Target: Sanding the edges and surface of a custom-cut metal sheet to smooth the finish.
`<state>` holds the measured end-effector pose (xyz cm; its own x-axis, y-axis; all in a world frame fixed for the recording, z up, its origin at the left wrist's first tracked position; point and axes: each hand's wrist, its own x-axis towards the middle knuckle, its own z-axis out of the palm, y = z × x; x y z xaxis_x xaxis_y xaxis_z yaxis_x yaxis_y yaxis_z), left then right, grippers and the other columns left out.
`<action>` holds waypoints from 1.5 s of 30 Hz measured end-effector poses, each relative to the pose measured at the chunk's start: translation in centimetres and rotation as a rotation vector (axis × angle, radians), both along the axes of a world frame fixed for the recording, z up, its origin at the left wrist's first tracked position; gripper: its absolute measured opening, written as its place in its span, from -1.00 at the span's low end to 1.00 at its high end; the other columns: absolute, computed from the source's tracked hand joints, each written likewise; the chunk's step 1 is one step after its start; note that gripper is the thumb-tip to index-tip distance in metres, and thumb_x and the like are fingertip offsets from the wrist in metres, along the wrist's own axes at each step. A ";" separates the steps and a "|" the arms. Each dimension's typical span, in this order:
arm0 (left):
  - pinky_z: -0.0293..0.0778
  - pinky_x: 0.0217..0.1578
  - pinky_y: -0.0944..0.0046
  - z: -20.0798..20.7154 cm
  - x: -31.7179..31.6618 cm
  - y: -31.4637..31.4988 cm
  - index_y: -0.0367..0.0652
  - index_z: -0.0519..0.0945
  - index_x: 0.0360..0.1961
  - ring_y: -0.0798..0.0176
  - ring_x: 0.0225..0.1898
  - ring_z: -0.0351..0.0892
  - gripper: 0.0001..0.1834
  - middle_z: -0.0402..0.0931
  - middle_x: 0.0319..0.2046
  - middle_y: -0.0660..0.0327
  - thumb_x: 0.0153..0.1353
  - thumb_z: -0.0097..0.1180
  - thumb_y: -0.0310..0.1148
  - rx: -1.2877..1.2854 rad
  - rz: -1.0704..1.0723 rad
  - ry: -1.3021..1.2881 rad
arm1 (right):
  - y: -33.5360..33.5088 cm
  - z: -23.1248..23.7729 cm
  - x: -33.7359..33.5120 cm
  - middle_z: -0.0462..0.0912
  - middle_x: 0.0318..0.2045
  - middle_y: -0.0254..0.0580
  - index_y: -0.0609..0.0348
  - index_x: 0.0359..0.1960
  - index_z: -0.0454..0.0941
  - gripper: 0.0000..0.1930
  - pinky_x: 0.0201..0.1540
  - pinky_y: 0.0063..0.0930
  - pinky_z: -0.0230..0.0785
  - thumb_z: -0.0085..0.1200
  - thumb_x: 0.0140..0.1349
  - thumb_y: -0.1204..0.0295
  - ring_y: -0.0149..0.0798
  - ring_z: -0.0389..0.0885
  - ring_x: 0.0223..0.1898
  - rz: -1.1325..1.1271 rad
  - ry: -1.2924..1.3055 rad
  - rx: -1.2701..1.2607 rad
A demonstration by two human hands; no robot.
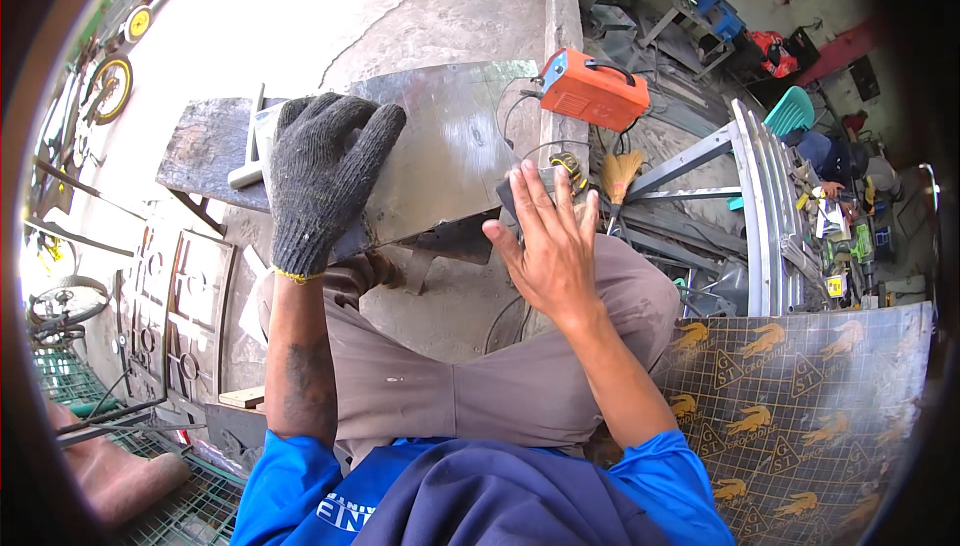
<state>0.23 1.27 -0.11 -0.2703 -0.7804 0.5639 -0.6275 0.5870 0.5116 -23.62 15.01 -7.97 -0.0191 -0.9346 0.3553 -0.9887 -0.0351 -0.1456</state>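
1. Hidden parts: left stretch of the metal sheet (450, 136) is behind the gloved left grip (325, 166); palm side of the glove out of view; a pale tube (245, 175) shows at the glove's left, its other end covered; a dark thing (507, 196) beside the right grip (553, 251) is mostly covered, kind unclear; tape measure (570, 168) partly behind the bare fingertips.
2. Grip state: left fingers bent, thumb out to the right; cannot tell whether they close on the sheet, the tube or nothing; right hand wide, fingers extended and slightly apart, back of hand up, holding nothing visible.
3. Sheet position: in front of the knees, between the hands and beyond them; left grip overlaps its left side; right grip just beside its near right corner, contact unclear; dark top of the bench (205, 146) shows left of the sheet.
4. Sheet direction: near edge slants away toward the right; right edge curves away from the person, toward the orange box (595, 91); long axis hard to judge with the left end covered and the lens bending edges.
5. Around it: orange box just past the far right corner; broom (621, 174) right of the tape measure.
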 end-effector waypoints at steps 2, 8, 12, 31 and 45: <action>0.42 0.04 0.05 0.3 0.0 0.2 -0.25 0.76 -0.27 -0.03 -0.15 0.60 -0.71 0.70 -0.31 0.09 0.34 0.29 -0.20 -0.013 -0.012 -0.032 | -3.3 0.7 0.5 0.36 0.55 -0.09 0.14 0.51 0.40 -0.19 0.53 0.54 -0.21 -0.17 0.53 -0.26 0.27 0.17 0.58 -0.026 -0.010 -0.027; 0.42 0.03 0.05 0.1 0.4 -0.7 -0.24 0.75 -0.28 -0.03 -0.15 0.60 -0.71 0.69 -0.31 0.09 0.35 0.27 -0.18 0.065 -0.021 -0.017 | -0.2 0.0 0.9 0.35 0.55 -0.08 0.16 0.51 0.39 -0.19 0.52 0.55 -0.21 -0.17 0.53 -0.26 0.29 0.18 0.58 -0.021 0.003 0.001; 0.41 0.03 0.05 0.3 0.0 -0.3 -0.22 0.75 -0.26 -0.04 -0.16 0.59 -0.72 0.69 -0.31 0.10 0.36 0.26 -0.19 0.052 -0.006 -0.035 | 0.0 -0.3 0.6 0.35 0.55 -0.06 0.19 0.51 0.38 -0.16 0.52 0.54 -0.20 -0.19 0.52 -0.28 0.28 0.21 0.56 -0.016 0.028 0.007; 0.44 0.02 0.02 0.0 0.1 -0.5 -0.25 0.77 -0.28 -0.04 -0.15 0.61 -0.67 0.71 -0.31 0.08 0.31 0.36 -0.14 0.058 -0.032 0.008 | -0.9 -0.7 2.5 0.33 0.54 0.04 0.31 0.49 0.36 -0.01 0.58 0.50 -0.32 -0.36 0.48 -0.42 0.20 0.18 0.59 -0.029 -0.089 -0.064; 0.38 0.07 0.02 -0.3 0.5 0.1 -0.25 0.75 -0.23 -0.04 -0.12 0.58 -0.76 0.69 -0.28 0.08 0.35 0.29 -0.25 0.026 -0.050 -0.007 | 0.5 -0.1 4.6 0.37 0.53 0.01 0.21 0.50 0.39 -0.02 0.53 0.61 -0.29 -0.40 0.47 -0.44 0.20 0.20 0.58 0.109 -0.047 -0.073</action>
<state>0.70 1.37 -0.37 -0.3132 -0.7798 0.5420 -0.6009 0.6047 0.5228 -19.07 15.52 -8.08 0.0631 -0.9037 0.4236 -0.9705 -0.1544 -0.1849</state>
